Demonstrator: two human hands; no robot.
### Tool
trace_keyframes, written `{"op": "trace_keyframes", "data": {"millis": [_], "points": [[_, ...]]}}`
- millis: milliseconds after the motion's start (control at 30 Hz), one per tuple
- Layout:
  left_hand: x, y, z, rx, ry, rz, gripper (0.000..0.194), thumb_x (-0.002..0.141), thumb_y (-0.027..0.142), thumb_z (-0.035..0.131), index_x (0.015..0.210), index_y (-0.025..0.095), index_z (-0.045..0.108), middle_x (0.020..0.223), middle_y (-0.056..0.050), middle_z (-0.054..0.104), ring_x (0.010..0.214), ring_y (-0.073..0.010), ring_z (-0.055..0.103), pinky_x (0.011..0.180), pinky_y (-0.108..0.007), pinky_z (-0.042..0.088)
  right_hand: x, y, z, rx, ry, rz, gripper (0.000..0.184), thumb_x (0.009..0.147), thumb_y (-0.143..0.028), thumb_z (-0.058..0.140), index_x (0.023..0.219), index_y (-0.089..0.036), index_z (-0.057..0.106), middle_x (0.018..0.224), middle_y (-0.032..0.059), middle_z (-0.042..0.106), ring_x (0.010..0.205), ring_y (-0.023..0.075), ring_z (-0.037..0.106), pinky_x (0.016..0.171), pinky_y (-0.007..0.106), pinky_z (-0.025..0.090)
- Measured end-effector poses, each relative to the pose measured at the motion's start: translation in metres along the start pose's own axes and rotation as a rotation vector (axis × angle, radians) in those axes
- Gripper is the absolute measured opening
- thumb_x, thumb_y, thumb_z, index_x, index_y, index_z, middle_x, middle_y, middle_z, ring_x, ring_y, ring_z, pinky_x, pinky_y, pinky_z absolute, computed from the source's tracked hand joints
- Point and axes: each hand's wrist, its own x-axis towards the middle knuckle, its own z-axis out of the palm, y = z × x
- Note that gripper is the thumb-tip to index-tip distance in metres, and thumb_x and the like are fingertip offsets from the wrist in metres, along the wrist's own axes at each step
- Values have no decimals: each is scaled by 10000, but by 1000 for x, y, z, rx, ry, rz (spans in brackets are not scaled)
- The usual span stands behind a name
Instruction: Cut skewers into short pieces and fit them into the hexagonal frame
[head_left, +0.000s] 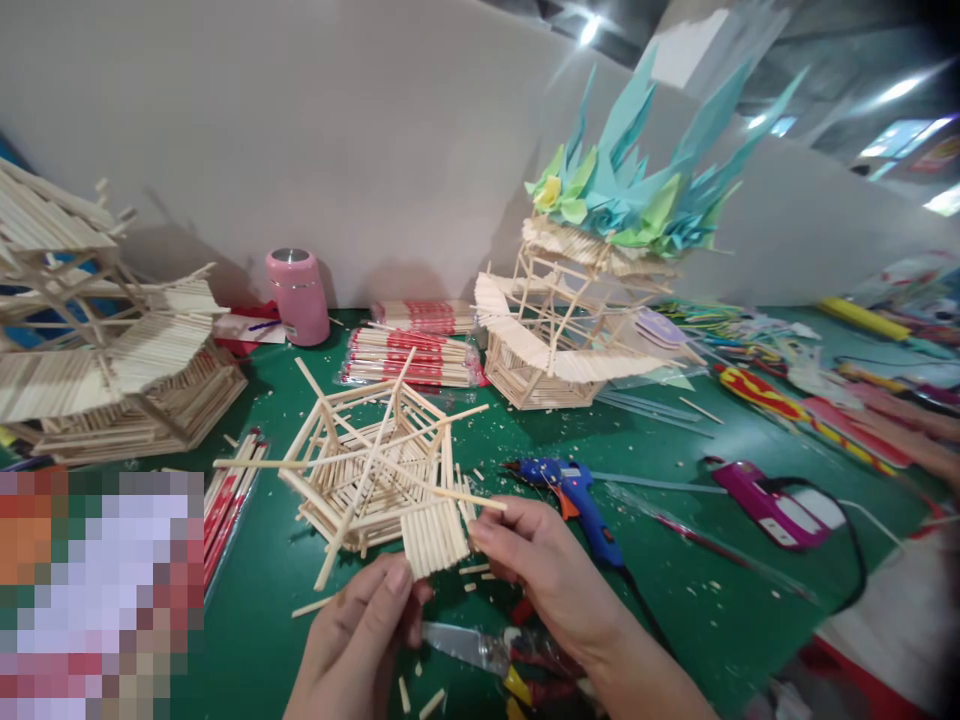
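A small panel of short wooden sticks (433,538) lies side by side between my two hands. My left hand (367,625) pinches its lower left edge between thumb and fingers. My right hand (536,560) is closed at its right edge, with fingertips close to the end of a long stick. Just behind, a many-sided wooden stick frame (367,460) sits on the table, with crossed sticks projecting from its top. The panel overlaps the frame's near right side in view; whether they touch I cannot tell. A metal blade (461,643) lies below my hands.
A blue glue gun (574,490) lies right of the frame. Behind stand a stick structure with paper leaves (532,345), chopstick packs (412,355) and a pink flask (298,297). Another stick structure (127,370) stands left. A purple device (780,505) and a person's hand (915,425) are right.
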Motion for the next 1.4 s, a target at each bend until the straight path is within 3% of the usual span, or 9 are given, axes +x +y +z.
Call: {"op": "trace_keyframes", "data": {"millis": [100, 300, 500, 733, 1400], "points": [[5, -2, -2, -3, -63, -3, 287, 637, 435, 759, 529, 184, 673, 528, 27, 539, 591, -134, 475, 618, -236, 421, 2, 0, 0, 15, -21, 3, 379, 630, -492, 707, 575, -171, 511, 524, -73, 352, 500, 77, 213, 478, 244, 151], [12, -8, -9, -31, -119, -36, 278, 734, 414, 689, 593, 177, 659, 543, 20, 557, 607, -130, 465, 653, -222, 400, 3, 3, -3, 36, -52, 16, 351, 651, -463, 707, 604, -160, 536, 527, -74, 358, 496, 72, 211, 477, 240, 141], [11, -6, -8, -17, -119, -34, 307, 717, 411, 706, 536, 174, 635, 519, 21, 552, 612, -132, 479, 661, -219, 396, 3, 2, -3, 51, -69, 14, 350, 659, -447, 711, 589, -164, 517, 526, -78, 343, 498, 71, 209, 476, 241, 139], [11, -5, -5, -41, -35, -25, 276, 611, 397, 783, 515, 182, 639, 485, 29, 555, 563, -126, 463, 603, -204, 399, 4, 0, -4, 43, -75, -4, 359, 658, -444, 710, 578, -170, 492, 528, -76, 339, 501, 73, 215, 473, 243, 143], [8, 0, 0, 6, -14, -33, 337, 562, 443, 793, 467, 181, 604, 488, 35, 513, 561, -130, 425, 571, -211, 380, -1, -3, 2, 16, -63, -62, 355, 705, -374, 650, 546, -198, 386, 515, -91, 289, 486, 70, 190, 462, 250, 145]]}}
